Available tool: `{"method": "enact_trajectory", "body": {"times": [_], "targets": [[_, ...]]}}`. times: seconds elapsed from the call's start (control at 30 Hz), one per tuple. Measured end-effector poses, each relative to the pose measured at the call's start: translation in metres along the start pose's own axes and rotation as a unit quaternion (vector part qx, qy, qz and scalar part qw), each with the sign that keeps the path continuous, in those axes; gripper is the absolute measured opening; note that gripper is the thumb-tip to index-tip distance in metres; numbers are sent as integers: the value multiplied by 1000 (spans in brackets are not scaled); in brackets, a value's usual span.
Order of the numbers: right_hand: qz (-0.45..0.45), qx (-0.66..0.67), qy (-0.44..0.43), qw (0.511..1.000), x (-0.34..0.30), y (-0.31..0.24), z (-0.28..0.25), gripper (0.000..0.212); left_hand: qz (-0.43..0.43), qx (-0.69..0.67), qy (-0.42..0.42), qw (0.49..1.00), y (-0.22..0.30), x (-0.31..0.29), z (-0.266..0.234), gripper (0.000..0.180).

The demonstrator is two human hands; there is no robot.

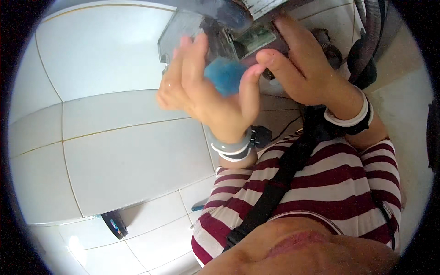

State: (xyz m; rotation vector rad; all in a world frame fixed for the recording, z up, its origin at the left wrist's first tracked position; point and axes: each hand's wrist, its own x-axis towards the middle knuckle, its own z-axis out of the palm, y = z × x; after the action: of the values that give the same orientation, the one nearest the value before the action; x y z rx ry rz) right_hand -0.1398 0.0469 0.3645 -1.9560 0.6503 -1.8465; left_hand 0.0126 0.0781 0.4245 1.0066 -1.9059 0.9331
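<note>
Filling the left side, white tiles [128, 160] run up to a worn grey fixture [215, 11]. The right hand [307, 73] reaches to the fixture's side; whether it grips is hidden. Between the left hand's [208, 98] curved fingers and thumb shows a blurred blue sponge-like wad [224, 75], hold unclear. Scrubbing seems the step in hand; the next move probably calls for steadying the fixture while pressing the wad.
</note>
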Motion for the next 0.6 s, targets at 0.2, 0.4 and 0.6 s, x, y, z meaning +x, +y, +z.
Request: {"method": "enact_trajectory", "body": {"times": [0.2,0.4,0.6], "targets": [[10,32,-29,999,0,0,-7,44,-49,-89,-27,994,12,9,-13,66],[-39,16,-20,999,2,3,-7,50,-66,-72,-47,994,16,10,-16,61],[-7,52,-46,998,0,3,-9,53,-66,-83,-31,994,15,14,-16,56]]}}
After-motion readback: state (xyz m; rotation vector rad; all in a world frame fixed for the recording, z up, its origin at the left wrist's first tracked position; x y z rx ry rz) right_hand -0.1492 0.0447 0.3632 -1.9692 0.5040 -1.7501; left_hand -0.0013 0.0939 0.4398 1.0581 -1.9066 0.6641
